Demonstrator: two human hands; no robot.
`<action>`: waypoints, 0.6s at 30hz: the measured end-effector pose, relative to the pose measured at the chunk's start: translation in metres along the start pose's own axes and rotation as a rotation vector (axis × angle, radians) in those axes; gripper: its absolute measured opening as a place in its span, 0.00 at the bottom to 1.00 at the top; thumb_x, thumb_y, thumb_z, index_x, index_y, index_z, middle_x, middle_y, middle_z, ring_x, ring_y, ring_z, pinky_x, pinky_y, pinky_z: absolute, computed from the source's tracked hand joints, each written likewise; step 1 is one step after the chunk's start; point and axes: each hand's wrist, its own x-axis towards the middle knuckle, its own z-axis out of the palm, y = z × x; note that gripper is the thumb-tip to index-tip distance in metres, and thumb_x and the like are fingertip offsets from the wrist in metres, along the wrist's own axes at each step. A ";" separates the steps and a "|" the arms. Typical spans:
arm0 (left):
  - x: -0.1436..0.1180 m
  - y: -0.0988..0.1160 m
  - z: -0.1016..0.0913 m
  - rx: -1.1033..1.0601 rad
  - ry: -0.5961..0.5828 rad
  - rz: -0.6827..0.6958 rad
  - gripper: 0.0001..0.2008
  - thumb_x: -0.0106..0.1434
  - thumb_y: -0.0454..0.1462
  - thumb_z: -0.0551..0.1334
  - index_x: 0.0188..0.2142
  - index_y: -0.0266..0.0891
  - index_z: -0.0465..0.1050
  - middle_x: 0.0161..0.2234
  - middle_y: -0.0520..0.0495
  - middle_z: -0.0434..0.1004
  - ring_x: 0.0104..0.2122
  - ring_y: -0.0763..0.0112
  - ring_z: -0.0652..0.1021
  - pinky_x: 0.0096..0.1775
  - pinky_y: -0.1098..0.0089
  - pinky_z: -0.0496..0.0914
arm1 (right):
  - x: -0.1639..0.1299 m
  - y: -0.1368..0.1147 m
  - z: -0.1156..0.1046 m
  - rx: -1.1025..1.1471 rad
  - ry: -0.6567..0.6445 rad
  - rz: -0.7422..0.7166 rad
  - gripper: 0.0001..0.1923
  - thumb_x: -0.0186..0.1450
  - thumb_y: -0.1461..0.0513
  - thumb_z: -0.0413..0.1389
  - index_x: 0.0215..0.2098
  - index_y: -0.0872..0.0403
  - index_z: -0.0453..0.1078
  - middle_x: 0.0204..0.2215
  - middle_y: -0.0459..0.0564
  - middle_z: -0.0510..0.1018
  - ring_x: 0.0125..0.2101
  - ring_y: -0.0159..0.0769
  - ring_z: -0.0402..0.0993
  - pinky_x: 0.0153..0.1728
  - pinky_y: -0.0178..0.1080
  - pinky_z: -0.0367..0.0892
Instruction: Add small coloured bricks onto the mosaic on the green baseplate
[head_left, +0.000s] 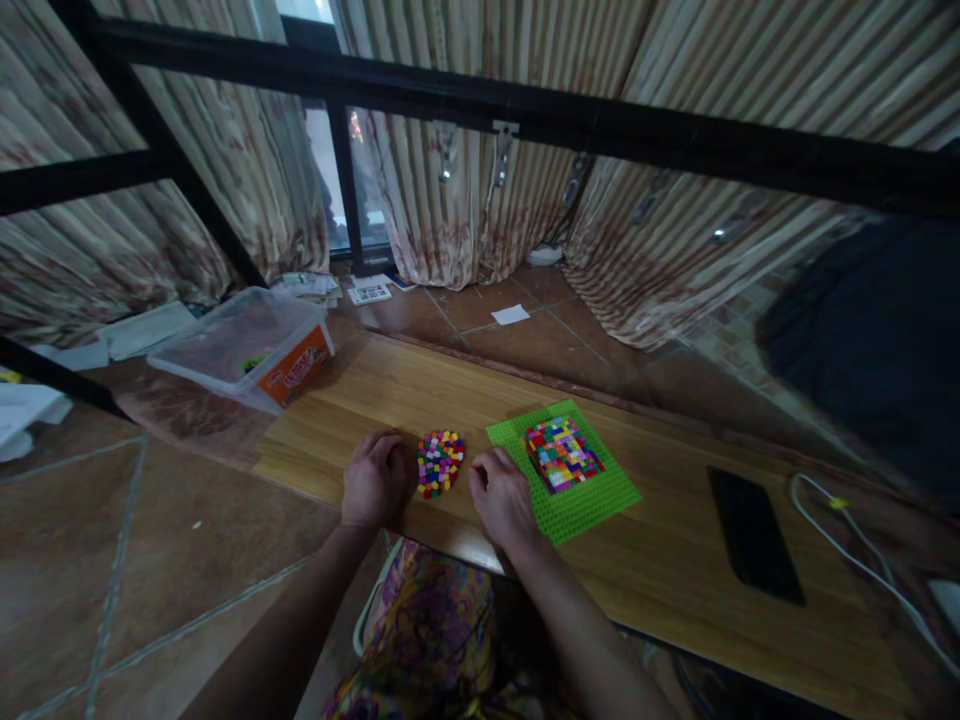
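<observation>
Head view looks down on a low wooden board point(675, 560) laid over a tiled floor, with a person's two bare hands resting near its front edge. Between them lies a small heap of loose coloured bricks point(439, 463) — red, yellow, pink and green mixed together. The left hand point(373, 480) sits just to the left of the heap, fingers curled under in a loose fist, knuckles up; whether it grips a brick I cannot tell. The right hand point(501, 492) sits just to the right of the heap, fingers bent in toward the pile with the fingertips pinched close, but anything held there is too small to make out. Just beyond the right hand lies a green baseplate point(592, 500), set at an angle on the board, and on it stands a square block of many-coloured bricks point(562, 454) pressed together. Farther right on the board lies a dark phone point(754, 535), face up, and past it a white cable point(855, 555) trails toward the edge. At the board's far left corner stands a clear plastic tub point(244, 345) with an orange label — a few pieces inside. Striped curtains point(465, 190) hang behind, and papers point(142, 330) lie scattered on the floor.
</observation>
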 end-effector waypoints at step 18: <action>0.002 -0.002 -0.001 0.041 0.011 0.024 0.13 0.63 0.37 0.52 0.39 0.39 0.75 0.43 0.42 0.78 0.44 0.62 0.76 0.48 0.63 0.71 | -0.057 0.024 -0.061 0.177 0.213 0.131 0.11 0.69 0.62 0.49 0.39 0.51 0.74 0.36 0.50 0.79 0.37 0.36 0.76 0.39 0.37 0.70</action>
